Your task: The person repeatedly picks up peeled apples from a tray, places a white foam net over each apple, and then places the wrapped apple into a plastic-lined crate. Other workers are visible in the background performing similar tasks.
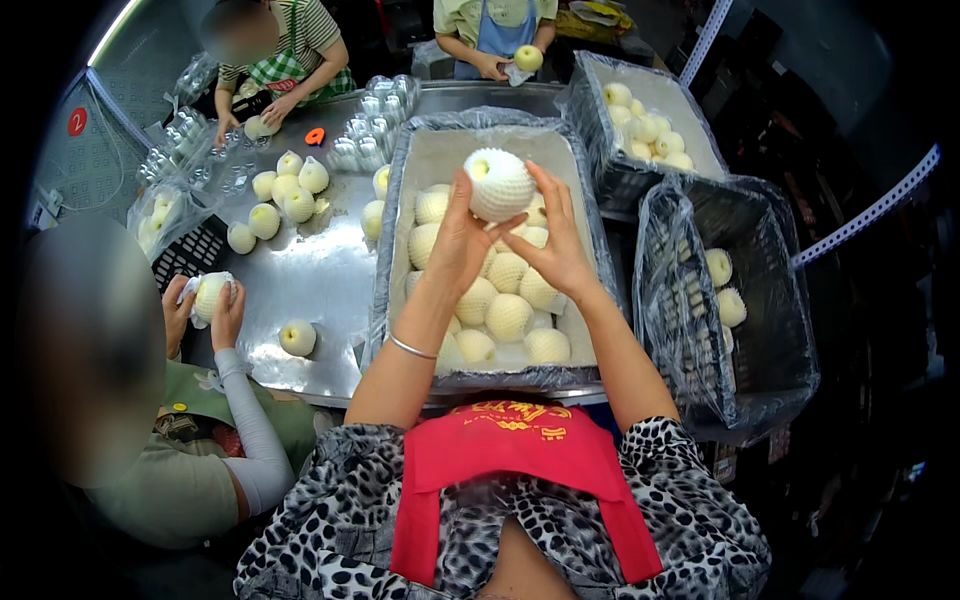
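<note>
Between my hands, above a lined crate point(384, 247), is a pale round fruit in a white foam net sleeve point(501, 187). My left hand point(463, 244) cups its left side and underside. The fingers of my right hand point(556, 240) rest along its right side, with thumb and fingertips near the base. A small yellowish patch of fruit shows through the sleeve's opening at upper left. Below my hands, several foam-netted pale fruits point(509, 317) lie in the crate on a pale liner. My forearms hide part of them.
Loose netted fruits point(286, 189) and clear plastic packaging point(367, 139) sit on the metal table point(322, 247). An orange tool point(315, 136) lies there too. Co-workers handle fruit at left and across. Another fruit crate point(645, 131) and a plastic-lined crate point(780, 360) stand at right.
</note>
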Demonstrator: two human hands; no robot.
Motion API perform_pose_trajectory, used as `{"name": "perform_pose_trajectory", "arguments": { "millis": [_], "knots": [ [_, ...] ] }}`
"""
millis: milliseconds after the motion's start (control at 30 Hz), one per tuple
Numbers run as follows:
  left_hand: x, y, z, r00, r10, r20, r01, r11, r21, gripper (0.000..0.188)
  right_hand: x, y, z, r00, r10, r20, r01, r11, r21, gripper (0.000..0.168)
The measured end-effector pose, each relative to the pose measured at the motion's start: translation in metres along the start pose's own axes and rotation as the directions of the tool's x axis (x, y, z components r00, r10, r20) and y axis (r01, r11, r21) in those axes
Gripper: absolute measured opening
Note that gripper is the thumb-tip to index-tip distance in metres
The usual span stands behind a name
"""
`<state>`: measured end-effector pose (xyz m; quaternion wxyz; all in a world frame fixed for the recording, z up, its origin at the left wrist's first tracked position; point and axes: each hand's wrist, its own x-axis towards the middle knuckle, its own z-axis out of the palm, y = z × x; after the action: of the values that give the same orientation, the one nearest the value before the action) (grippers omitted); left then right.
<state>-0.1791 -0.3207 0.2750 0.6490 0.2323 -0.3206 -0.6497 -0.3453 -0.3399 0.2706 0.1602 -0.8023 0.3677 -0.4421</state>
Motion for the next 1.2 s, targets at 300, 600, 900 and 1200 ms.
{"name": "perform_pose_trajectory", "arguments": {
  "millis": [300, 600, 900, 1200],
  "knots": [
    [0.000, -0.029, -0.006, 0.966, 0.225, -0.128, -0.103, 0.788, 0.606, 0.064, -0.015, -0.002, 0.031, 0.821, 0.516, 0.246, -0.524, 0.507, 0.684, 0.078],
    [0.010, -0.047, -0.006, 0.960, 0.280, -0.004, -0.156, 0.548, 0.822, 0.069, -0.011, 0.042, 0.082, 0.716, 0.697, -0.049, -0.538, 0.594, 0.598, 0.059],
    [0.017, -0.047, -0.021, 0.923, 0.317, -0.216, -0.177, 0.852, 0.493, 0.041, 0.002, -0.004, 0.040, 0.911, 0.153, -0.382, -0.168, 0.986, -0.007, 0.025],
    [0.010, -0.038, -0.021, 0.923, 0.278, -0.266, -0.087, 0.824, 0.559, 0.046, -0.003, 0.007, 0.021, 0.863, 0.286, -0.416, -0.247, 0.958, 0.146, 0.015]
  ]
}}
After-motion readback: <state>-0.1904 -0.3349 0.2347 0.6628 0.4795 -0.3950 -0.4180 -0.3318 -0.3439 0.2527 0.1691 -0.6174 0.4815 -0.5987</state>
